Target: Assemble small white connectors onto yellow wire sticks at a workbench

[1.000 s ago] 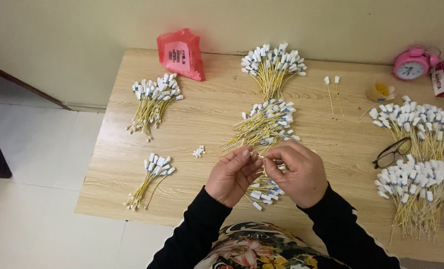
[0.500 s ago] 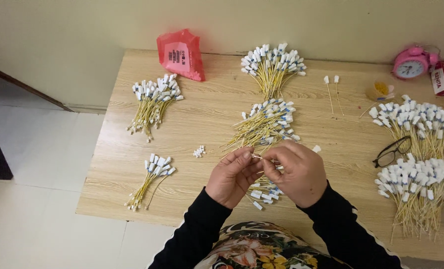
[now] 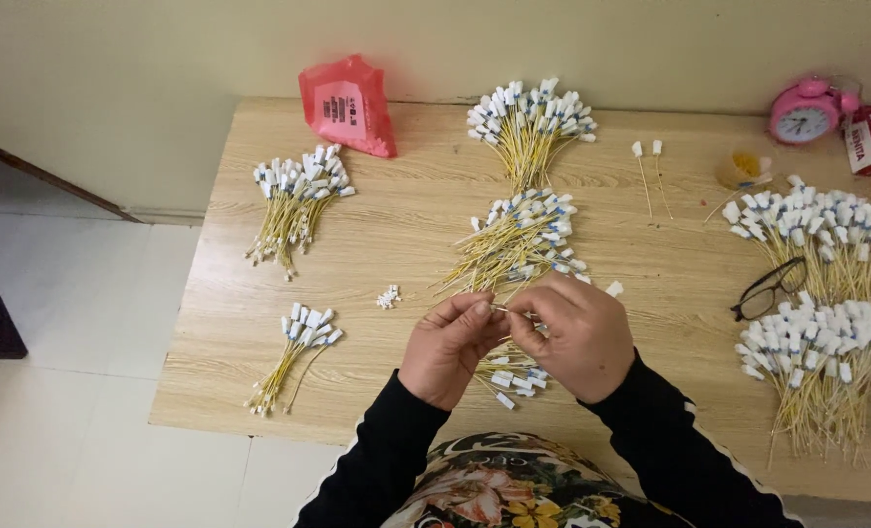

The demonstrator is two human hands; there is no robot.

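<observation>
My left hand (image 3: pixel 448 349) and my right hand (image 3: pixel 574 333) meet over the middle of the wooden table (image 3: pixel 377 244). Their fingertips pinch one thin yellow cable with a white end (image 3: pixel 612 289) between them. Just beyond the hands lies a loose bundle of yellow cables with white and blue ends (image 3: pixel 520 242). A smaller bunch of the same cables (image 3: pixel 507 370) shows under my hands, partly hidden by them.
More cable bundles lie at the left (image 3: pixel 297 200), front left (image 3: pixel 297 342), far middle (image 3: pixel 531 122) and right (image 3: pixel 822 240), (image 3: pixel 819 367). A red bag (image 3: pixel 348 103), a pink alarm clock (image 3: pixel 803 110), black glasses (image 3: pixel 768 289), two single cables (image 3: pixel 648 171) and small white caps (image 3: pixel 388 296) also sit on the table.
My hands stayed in the same place and only the fingers shifted. A white end of the pinched cable now shows to the right of my right hand.
</observation>
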